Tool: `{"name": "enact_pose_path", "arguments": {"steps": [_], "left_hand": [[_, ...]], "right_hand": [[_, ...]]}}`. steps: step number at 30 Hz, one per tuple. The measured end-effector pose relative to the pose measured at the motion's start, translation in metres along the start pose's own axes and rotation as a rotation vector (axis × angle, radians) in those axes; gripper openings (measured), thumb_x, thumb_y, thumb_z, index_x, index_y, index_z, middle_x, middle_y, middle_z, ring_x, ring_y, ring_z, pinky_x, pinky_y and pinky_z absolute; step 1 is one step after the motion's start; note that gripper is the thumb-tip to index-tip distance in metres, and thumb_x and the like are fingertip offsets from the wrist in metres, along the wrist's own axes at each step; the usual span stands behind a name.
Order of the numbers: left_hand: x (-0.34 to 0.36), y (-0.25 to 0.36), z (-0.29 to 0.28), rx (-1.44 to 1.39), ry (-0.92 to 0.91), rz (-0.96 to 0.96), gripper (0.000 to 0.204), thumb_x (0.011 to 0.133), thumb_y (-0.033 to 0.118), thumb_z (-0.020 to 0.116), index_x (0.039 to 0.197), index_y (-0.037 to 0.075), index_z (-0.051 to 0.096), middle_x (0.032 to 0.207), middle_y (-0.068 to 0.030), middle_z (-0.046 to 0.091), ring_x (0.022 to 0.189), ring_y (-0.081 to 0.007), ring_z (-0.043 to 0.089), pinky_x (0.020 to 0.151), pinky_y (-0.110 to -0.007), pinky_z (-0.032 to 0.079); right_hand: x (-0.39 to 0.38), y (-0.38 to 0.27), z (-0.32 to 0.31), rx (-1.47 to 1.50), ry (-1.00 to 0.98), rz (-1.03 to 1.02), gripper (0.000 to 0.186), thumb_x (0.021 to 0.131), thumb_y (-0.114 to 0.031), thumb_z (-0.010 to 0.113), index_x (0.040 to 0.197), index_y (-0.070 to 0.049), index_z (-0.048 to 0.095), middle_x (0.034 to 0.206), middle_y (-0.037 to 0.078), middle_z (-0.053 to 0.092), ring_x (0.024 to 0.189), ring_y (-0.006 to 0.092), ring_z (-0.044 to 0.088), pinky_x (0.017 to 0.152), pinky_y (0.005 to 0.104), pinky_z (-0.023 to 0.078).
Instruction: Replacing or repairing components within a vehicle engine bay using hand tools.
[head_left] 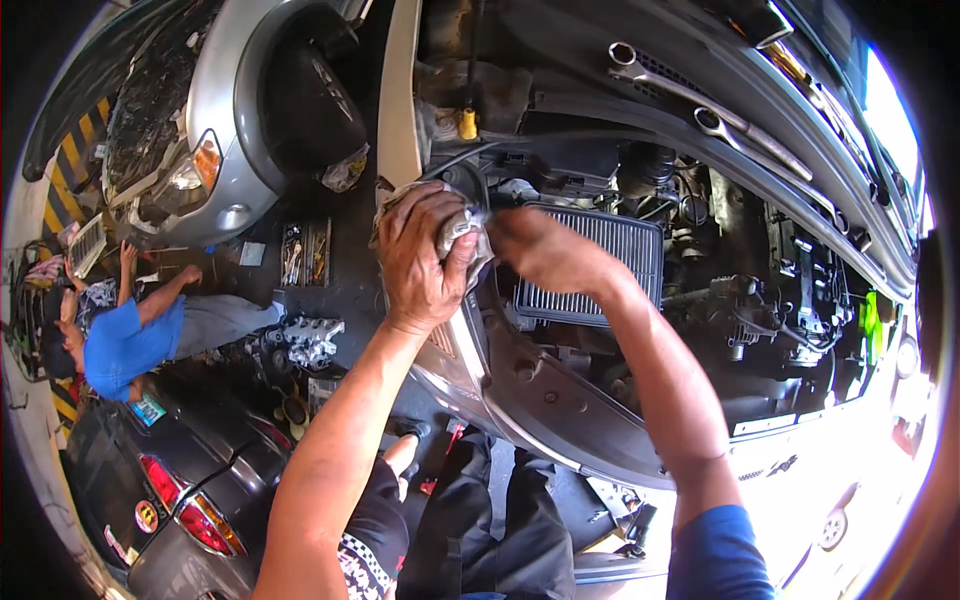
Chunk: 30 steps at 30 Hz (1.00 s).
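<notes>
My left hand grips a crumpled greyish-white rag over the edge of the car's fender. Its fingers are bent around the cloth. Close beside it on the right is my right hand, its fingers smeared by motion, so I cannot tell whether they touch the rag or hold anything. Beneath my right wrist lies a rectangular pleated air filter with a dark frame, in the open engine bay. My right hand and forearm hide part of its pleats.
Ring-ended wrenches lie along the cowl at upper right. A yellow-handled dipstick stands near the fender. To the left are a silver car, a dark car, a tool tray, metal engine parts and a person in blue.
</notes>
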<state>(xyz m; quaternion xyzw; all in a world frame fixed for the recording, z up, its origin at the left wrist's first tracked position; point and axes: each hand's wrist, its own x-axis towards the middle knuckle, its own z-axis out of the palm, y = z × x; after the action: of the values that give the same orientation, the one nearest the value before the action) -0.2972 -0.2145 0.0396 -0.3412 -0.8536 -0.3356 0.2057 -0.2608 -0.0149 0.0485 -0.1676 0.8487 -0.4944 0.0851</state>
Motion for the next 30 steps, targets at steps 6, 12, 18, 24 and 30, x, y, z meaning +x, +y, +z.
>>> {"name": "enact_pose_path", "arguments": {"steps": [6, 12, 18, 24, 30], "left_hand": [[-0.006, -0.001, -0.007, 0.059, 0.062, -0.034, 0.044, 0.096, 0.045, 0.062, 0.115, 0.005, 0.062, 0.118, -0.0143, 0.064, 0.116, -0.0352, 0.059, 0.101, -0.049, 0.039], [-0.003, 0.003, -0.015, 0.002, -0.018, -0.048, 0.034, 0.101, 0.04, 0.058, 0.113, 0.009, 0.062, 0.114, -0.0085, 0.065, 0.123, -0.0312, 0.057, 0.104, -0.047, 0.037], [0.0, 0.004, -0.01, -0.02, 0.005, -0.027, 0.034, 0.1, 0.039, 0.058, 0.114, 0.008, 0.062, 0.113, -0.0095, 0.065, 0.122, -0.0316, 0.058, 0.104, -0.047, 0.038], [0.001, 0.004, -0.007, 0.018, 0.006, -0.016, 0.035, 0.101, 0.039, 0.057, 0.113, 0.006, 0.062, 0.113, -0.0099, 0.066, 0.121, -0.032, 0.058, 0.104, -0.048, 0.038], [-0.004, 0.004, -0.012, -0.011, 0.017, -0.054, 0.04, 0.102, 0.043, 0.056, 0.115, 0.006, 0.062, 0.117, -0.0129, 0.066, 0.119, -0.0331, 0.059, 0.102, -0.047, 0.038]], "right_hand": [[0.009, -0.016, -0.017, -0.552, 0.11, 0.056, 0.046, 0.086, 0.0, 0.057, 0.132, -0.006, 0.056, 0.115, 0.018, 0.069, 0.093, 0.04, 0.068, 0.074, 0.0487, 0.054], [-0.003, -0.016, 0.026, -0.793, 0.468, -0.08, 0.037, 0.075, 0.005, 0.063, 0.107, -0.013, 0.071, 0.142, 0.016, 0.051, 0.145, 0.0502, 0.031, 0.116, 0.0621, 0.034], [-0.003, 0.002, 0.06, -0.243, 0.741, -0.074, 0.056, 0.074, 0.022, 0.052, 0.119, -0.006, 0.071, 0.167, 0.022, 0.021, 0.153, 0.0506, 0.016, 0.118, 0.0523, 0.037], [-0.007, 0.019, 0.061, 0.123, 0.606, -0.18, 0.05, 0.091, 0.018, 0.052, 0.135, -0.003, 0.061, 0.167, 0.02, 0.026, 0.151, 0.0376, 0.032, 0.113, 0.039, 0.043], [-0.008, 0.017, 0.063, 0.752, 0.534, 0.031, 0.027, 0.104, -0.015, 0.059, 0.127, -0.002, 0.066, 0.144, 0.016, 0.059, 0.14, 0.0261, 0.049, 0.119, 0.0374, 0.032]]}}
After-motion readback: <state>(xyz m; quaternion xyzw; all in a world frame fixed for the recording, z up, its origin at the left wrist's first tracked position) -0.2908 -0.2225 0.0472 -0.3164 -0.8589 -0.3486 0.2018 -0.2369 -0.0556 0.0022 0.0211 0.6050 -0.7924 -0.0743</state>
